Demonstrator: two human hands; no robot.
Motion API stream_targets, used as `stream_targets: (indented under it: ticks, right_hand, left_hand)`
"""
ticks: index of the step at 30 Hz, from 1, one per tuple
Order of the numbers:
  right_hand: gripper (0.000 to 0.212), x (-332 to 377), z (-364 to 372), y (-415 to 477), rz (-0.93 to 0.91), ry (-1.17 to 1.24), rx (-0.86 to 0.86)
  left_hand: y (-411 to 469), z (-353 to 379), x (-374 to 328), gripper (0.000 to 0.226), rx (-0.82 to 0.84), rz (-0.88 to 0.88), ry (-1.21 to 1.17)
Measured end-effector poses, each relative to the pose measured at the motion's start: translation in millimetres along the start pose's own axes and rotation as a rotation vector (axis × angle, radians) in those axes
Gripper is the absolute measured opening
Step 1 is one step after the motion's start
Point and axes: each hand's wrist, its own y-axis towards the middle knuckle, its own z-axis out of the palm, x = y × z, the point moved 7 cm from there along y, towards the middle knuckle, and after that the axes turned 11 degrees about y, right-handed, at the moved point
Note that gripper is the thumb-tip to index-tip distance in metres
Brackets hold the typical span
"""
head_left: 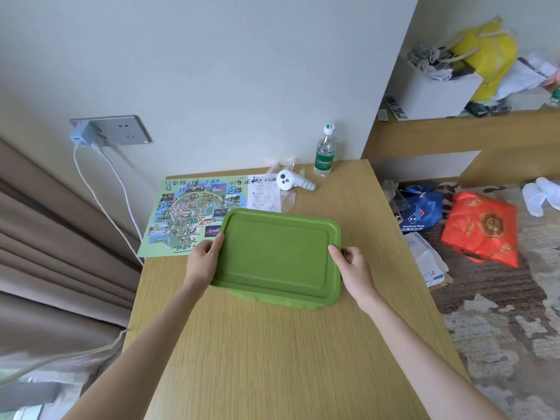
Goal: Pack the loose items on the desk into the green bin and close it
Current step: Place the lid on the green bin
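A: While you have both hands on the lid (275,256), tell me how far along you think you are.

B: Near the end, or right at the start; you can't judge it from what shows. The lid lies on the green bin (272,297), which sits mid-tabletop (272,359), and it hides whatever is inside.

A: And your grip?

B: Your left hand (202,262) is curled around the lid's left edge, fingers (218,244) on top. Your right hand (351,265) clasps the right edge the same way. Both are gripping the lid, not open.

A: Is it shut, then?

B: You can't tell whether it has seated. The bin's soft wall bulges out below the near edge, so the lid may only be resting there.

A: Anything left out?

B: Yes. A scribbled-on map (185,213) lies just behind the bin, partly under it. Beyond it sit a paper slip (263,194), a white handheld controller (292,180) and a water bottle (325,153). If those count as loose items, you have packing left before closing.
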Motion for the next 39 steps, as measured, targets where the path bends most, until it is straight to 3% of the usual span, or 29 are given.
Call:
stream_targets:
  ticks: [5,9,13,17,21,24,28,39]
  right_hand:
    - [0.039,26.2,21.3,23.3,-0.039,-0.028,-0.013]
    - [0.042,53.6,54.8,47.9,-0.062,0.002,-0.019]
    - [0.040,78.3,102.9,71.0,-0.072,0.022,0.013]
    - [0.025,99.1,159.6,100.5,-0.094,0.030,0.037]
    - [0.046,110.9,210.7,131.3,-0.088,0.029,0.062]
    - [0.037,116.3,241.4,158.5,-0.088,0.025,0.071]
    - [0.045,120.9,270.1,195.5,-0.095,-0.011,0.042]
    - [0.039,98.0,309.0,234.4,-0.096,-0.038,0.019]
  left_hand:
    - [1.2,-20.5,13.4,0.059,-0.070,-0.060,-0.127]
    - [21.8,-52.5,10.2,0.042,-0.101,-0.066,-0.173]
    - [55.8,-95.1,4.8,0.045,-0.175,-0.067,-0.157]
    - [104.3,-136.4,9.2,0.050,-0.230,-0.091,-0.113]
    - [157.9,-164.7,16.1,0.055,-0.246,-0.109,-0.138]
    - [196.9,-175.2,21.2,0.056,-0.229,-0.117,-0.177]
    - [244.1,-181.2,27.2,0.062,-0.206,-0.104,-0.213]
    - [299.2,-188.7,42.8,0.050,-0.223,-0.094,-0.161]
